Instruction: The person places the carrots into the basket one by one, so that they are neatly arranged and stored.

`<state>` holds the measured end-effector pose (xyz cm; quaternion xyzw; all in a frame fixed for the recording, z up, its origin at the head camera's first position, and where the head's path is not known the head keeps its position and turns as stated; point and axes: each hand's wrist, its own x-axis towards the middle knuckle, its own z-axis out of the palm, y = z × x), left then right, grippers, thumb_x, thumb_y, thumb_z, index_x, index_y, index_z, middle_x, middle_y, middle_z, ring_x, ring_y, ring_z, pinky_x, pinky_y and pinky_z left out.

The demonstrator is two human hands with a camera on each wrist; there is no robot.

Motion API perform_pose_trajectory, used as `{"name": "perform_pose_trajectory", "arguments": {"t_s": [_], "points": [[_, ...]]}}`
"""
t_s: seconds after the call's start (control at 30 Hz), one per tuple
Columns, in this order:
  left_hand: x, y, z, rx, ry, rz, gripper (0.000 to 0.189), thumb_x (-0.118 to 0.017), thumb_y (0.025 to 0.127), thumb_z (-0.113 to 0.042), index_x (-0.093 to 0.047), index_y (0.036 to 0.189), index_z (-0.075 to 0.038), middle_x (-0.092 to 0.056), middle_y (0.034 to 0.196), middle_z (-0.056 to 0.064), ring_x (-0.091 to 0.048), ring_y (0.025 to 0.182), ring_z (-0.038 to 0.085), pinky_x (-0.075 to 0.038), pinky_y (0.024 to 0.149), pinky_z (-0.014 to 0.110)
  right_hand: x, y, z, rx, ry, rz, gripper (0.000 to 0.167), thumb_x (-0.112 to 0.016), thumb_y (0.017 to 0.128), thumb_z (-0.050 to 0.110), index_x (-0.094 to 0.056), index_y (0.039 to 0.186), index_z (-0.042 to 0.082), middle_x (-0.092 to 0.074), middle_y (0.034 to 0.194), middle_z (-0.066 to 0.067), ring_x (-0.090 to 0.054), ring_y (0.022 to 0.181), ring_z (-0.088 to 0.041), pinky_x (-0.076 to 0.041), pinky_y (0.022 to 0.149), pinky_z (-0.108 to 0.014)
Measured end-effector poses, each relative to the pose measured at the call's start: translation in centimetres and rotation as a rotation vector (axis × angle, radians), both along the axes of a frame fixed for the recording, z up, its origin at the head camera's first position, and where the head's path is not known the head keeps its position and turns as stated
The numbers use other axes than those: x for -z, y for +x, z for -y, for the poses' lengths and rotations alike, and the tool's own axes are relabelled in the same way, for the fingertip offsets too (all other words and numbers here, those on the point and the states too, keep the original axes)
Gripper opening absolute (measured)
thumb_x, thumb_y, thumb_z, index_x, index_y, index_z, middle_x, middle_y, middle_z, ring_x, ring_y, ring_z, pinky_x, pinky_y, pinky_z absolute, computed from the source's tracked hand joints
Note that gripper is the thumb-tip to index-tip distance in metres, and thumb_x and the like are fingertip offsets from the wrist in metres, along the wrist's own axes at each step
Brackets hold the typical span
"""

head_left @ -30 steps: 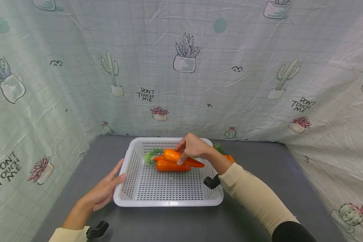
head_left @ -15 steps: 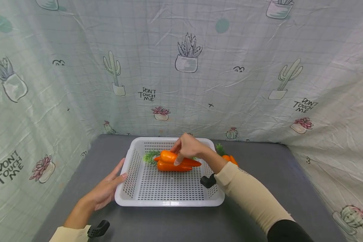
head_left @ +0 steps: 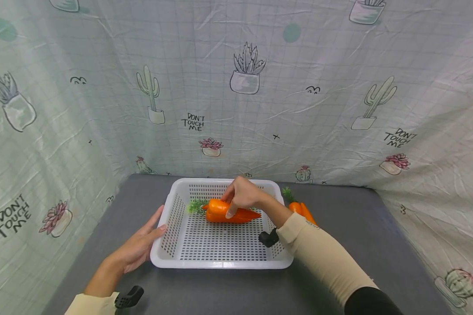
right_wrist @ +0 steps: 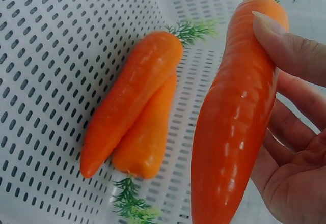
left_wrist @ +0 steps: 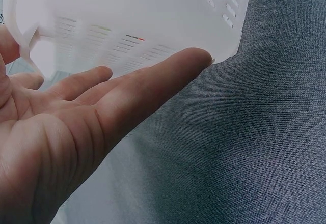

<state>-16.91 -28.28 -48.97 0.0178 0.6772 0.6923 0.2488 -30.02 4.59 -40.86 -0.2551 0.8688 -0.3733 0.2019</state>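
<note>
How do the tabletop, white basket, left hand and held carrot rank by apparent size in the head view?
Largest: tabletop
White basket
Left hand
Smallest: held carrot, partly hidden

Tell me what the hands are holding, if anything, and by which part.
The right hand holds a carrot near its blunt end; the left hand touches the basket with straight fingers.

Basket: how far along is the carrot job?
Looks done: two carrots lie in the basket.
In hand: a third carrot, gripped by the right hand in or just over the basket; the left hand touches the basket's side.
Left, probably: setting that one down, then the loose carrots on the table right of the basket, partly hidden, count unclear.
</note>
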Motion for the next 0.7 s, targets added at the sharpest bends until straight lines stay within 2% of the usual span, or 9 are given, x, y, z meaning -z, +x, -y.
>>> {"name": "perform_pose_trajectory", "arguments": {"t_s": [0.2, 0.7], "points": [[0.0, 0.0, 0.0, -0.003, -0.001, -0.001, 0.08, -0.044, 0.113, -0.034, 0.017, 0.163, -0.045, -0.004, 0.174, 0.025, -0.034, 0.149, 0.059, -0.056, 0.092, 0.057, 0.5, -0.1, 0.3, 0.011, 0.014, -0.018, 0.042, -0.098, 0.061, 0.0, -0.084, 0.1, 0.006, -0.081, 0.092, -0.006, -0.07, 0.082, -0.017, -0.059, 0.076, -0.03], [0.2, 0.0, 0.1, -0.003, -0.006, 0.001, 0.079, -0.044, 0.113, -0.035, 0.017, 0.163, -0.047, -0.007, 0.173, 0.026, -0.039, 0.147, 0.055, -0.056, 0.092, 0.057, 1.9, -0.4, 0.7, 0.027, 0.076, -0.046, 0.044, -0.099, 0.059, 0.001, -0.084, 0.1, 0.006, -0.082, 0.096, -0.006, -0.071, 0.085, -0.014, -0.06, 0.082, -0.032]]}}
